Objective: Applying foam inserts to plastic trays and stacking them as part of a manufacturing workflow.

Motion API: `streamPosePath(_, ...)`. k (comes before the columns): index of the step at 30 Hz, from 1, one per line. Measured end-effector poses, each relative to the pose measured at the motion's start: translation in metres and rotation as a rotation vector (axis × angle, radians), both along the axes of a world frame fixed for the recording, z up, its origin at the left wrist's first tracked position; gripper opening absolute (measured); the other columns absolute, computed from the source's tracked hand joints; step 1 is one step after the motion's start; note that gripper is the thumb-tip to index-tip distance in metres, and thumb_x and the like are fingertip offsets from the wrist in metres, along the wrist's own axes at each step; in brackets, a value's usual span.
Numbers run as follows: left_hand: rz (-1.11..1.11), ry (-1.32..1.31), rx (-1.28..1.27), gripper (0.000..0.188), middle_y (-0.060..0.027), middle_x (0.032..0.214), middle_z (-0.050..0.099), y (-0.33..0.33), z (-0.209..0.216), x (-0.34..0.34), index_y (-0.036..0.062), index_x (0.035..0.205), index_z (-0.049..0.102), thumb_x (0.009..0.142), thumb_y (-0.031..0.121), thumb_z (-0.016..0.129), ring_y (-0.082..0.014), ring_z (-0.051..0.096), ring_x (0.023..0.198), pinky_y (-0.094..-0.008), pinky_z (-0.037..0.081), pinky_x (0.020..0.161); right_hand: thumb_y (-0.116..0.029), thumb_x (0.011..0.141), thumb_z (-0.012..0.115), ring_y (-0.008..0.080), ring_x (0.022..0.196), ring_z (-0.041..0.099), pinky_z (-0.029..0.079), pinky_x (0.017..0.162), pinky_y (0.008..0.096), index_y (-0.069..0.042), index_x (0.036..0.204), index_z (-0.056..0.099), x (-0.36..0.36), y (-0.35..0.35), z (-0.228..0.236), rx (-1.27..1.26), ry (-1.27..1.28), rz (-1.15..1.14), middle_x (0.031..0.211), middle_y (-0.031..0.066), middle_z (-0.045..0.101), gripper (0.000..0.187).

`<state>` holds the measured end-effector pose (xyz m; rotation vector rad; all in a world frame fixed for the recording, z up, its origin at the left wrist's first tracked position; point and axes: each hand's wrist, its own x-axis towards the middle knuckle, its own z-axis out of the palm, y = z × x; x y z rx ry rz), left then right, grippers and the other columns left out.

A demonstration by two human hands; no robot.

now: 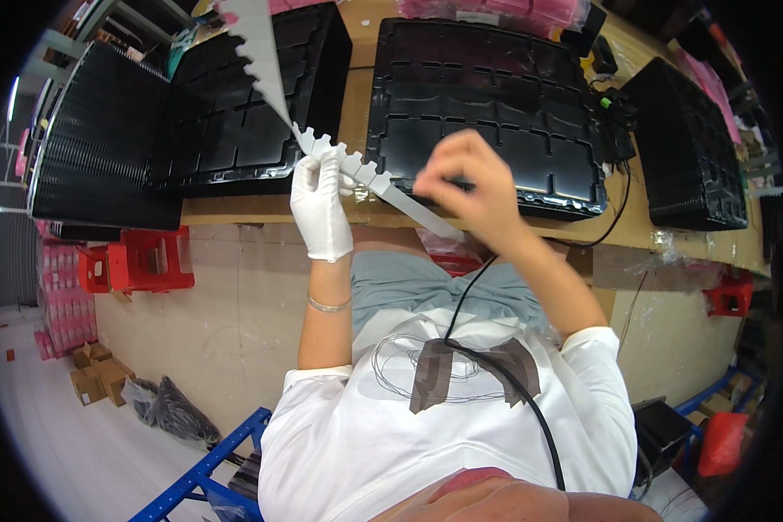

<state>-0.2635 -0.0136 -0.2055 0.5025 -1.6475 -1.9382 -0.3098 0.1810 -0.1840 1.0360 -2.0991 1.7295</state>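
Note:
A long whitish strip with a row of notched tabs (383,187) is pinched in my left hand (319,204), which wears a white glove. From the fingers, one wider toothed length rises toward the upper left, and a narrower tail slants down right over my lap. My bare right hand (474,183) is just right of the strip, over the front edge of a black moulded plastic tray (487,113). Its fingers are curled in and slightly blurred by motion. What they hold, if anything, cannot be made out.
A second black tray stack (235,113) stands on the brown table (357,113) at the left, beside ribbed stacked trays (104,130). More black trays (687,148) stand at the right. A black cable (505,374) crosses my chest. Red stools (148,261) are below the table.

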Motion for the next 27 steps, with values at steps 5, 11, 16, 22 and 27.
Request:
streamPosePath(5,-0.117,-0.068,-0.020,0.016,-0.0018,0.083,0.065,-0.009,-0.006,0.000,0.0015,0.102,0.063,0.099,0.017,0.060,-0.0024,0.053,0.063,-0.0165,0.041,0.056,-0.007,0.078,0.076,0.0169,0.071,0.061,0.049,0.065,0.0300,-0.003,0.084,0.067,-0.068,-0.025,-0.028,0.427,-0.127,0.180,0.082,0.0060,0.060,0.011)
streamPosePath(11,-0.258,-0.098,-0.002,0.013,-0.0016,0.085,0.065,-0.013,-0.017,-0.008,0.0025,0.103,0.063,0.097,0.014,0.063,-0.0042,0.058,0.065,-0.0169,0.043,0.057,-0.008,0.077,0.073,0.0195,0.068,0.061,0.050,0.064,0.0313,-0.002,0.084,0.063,-0.077,-0.038,-0.036,0.590,-0.026,0.129,0.079,0.0086,0.061,0.013)
streamPosePath(16,-0.305,-0.139,0.002,0.016,-0.0013,0.083,0.065,-0.015,-0.018,-0.016,0.0023,0.103,0.063,0.095,0.016,0.066,-0.0049,0.059,0.065,-0.0174,0.043,0.057,-0.014,0.076,0.071,0.0284,0.076,0.065,0.051,0.070,0.0386,-0.005,0.079,0.064,-0.081,-0.040,-0.033,0.622,-0.108,0.116,0.078,0.0109,0.065,0.012)
streamPosePath(22,-0.391,-0.196,-0.016,0.015,-0.0009,0.084,0.066,-0.016,-0.016,-0.019,0.0021,0.102,0.064,0.095,0.015,0.065,-0.0049,0.061,0.067,-0.0175,0.044,0.058,-0.015,0.075,0.072,0.0280,0.072,0.065,0.052,0.068,0.0379,-0.005,0.076,0.066,-0.081,-0.042,-0.024,0.662,-0.172,0.121,0.076,0.0104,0.065,0.012)
streamPosePath(27,-0.379,-0.205,-0.006,0.014,-0.0013,0.085,0.067,-0.015,-0.013,-0.019,0.0023,0.102,0.065,0.096,0.014,0.065,-0.0048,0.061,0.067,-0.0171,0.044,0.057,-0.011,0.077,0.074,0.0164,0.068,0.062,0.050,0.062,0.0291,-0.004,0.079,0.067,-0.083,-0.040,-0.034,0.605,-0.082,0.132,0.074,0.0069,0.063,0.010)
